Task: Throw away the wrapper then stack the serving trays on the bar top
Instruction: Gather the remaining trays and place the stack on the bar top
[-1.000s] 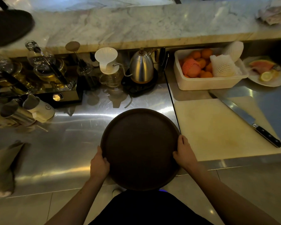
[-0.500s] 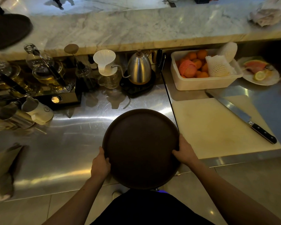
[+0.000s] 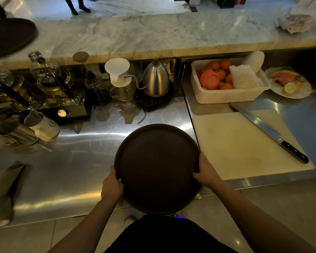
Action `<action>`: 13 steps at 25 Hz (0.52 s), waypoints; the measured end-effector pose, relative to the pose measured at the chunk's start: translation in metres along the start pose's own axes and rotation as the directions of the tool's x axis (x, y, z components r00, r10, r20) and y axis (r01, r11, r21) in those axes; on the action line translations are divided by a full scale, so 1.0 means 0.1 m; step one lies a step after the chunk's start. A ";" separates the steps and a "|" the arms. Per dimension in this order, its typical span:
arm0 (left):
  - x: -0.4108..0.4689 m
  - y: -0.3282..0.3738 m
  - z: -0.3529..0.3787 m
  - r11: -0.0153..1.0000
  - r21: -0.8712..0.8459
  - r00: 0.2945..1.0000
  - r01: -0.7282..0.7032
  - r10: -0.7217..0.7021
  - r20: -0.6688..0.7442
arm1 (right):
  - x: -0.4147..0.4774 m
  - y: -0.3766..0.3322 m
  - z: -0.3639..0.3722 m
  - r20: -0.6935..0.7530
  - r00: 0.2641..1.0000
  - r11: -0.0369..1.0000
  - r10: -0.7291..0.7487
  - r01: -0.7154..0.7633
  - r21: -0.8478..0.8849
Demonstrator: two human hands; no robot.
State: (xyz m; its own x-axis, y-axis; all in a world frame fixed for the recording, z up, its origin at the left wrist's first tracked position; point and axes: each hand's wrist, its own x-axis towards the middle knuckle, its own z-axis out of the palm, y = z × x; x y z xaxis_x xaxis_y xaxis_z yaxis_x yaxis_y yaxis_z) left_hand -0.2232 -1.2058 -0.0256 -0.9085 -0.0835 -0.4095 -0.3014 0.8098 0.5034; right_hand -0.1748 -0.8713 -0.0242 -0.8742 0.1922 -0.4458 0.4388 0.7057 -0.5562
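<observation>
While both hands grip it, a round dark brown tray [image 3: 157, 168] with a low raised rim and matte face sits level at the near edge of the steel counter [image 3: 77, 157], its near part past that edge. The left hand [image 3: 111, 187] curls on the rim at 8 o'clock, thumb over the top; the right hand [image 3: 206, 173] clamps the rim at 4 o'clock the same way. At 10 o'clock from the tray, far off on the veined marble bar top [image 3: 153, 35], lies a second tray [image 3: 9, 36], cut by the picture's edge. At 12 o'clock stands a polished gooseneck kettle [image 3: 155, 79], with a white cone dripper [image 3: 117, 71] just left of it. At 3 o'clock lies a pale rectangular cutting board [image 3: 241, 145], a knife [image 3: 270, 133] slanted across its far corner. At 1 o'clock a white plastic tub [image 3: 230, 95] holds oranges and foam netting. A crumpled cloth [image 3: 297, 21] rests on the bar top at 1 o'clock
</observation>
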 end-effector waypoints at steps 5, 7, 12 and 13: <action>0.05 -0.02 0.04 0.999 -0.045 1.000 -0.004 0.003 -0.019 | 0.02 0.01 0.02 -0.010 0.999 0.998 0.032 -0.033 -0.060; 0.06 -0.02 0.05 0.985 -0.145 0.995 0.095 -0.093 0.017 | 0.06 -0.01 0.04 -0.039 0.992 0.993 0.121 -0.121 -0.012; 0.17 -0.03 -0.02 0.913 -0.228 0.940 0.338 -0.315 0.132 | 0.17 -0.01 0.00 -0.092 0.953 0.956 0.290 -0.284 0.066; 0.20 -0.04 -0.03 0.898 -0.255 0.932 0.358 -0.330 0.150 | 0.18 0.00 0.00 -0.094 0.950 0.954 0.297 -0.292 0.066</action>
State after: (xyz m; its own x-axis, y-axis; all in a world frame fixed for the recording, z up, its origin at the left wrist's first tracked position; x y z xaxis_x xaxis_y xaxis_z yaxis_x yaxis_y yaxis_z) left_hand -0.2416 -1.2123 -0.0333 -0.7042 -0.2578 -0.6616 -0.6702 0.5490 0.4994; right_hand -0.1907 -0.8673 -0.0322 -0.7197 0.4564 -0.5232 0.6877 0.5721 -0.4469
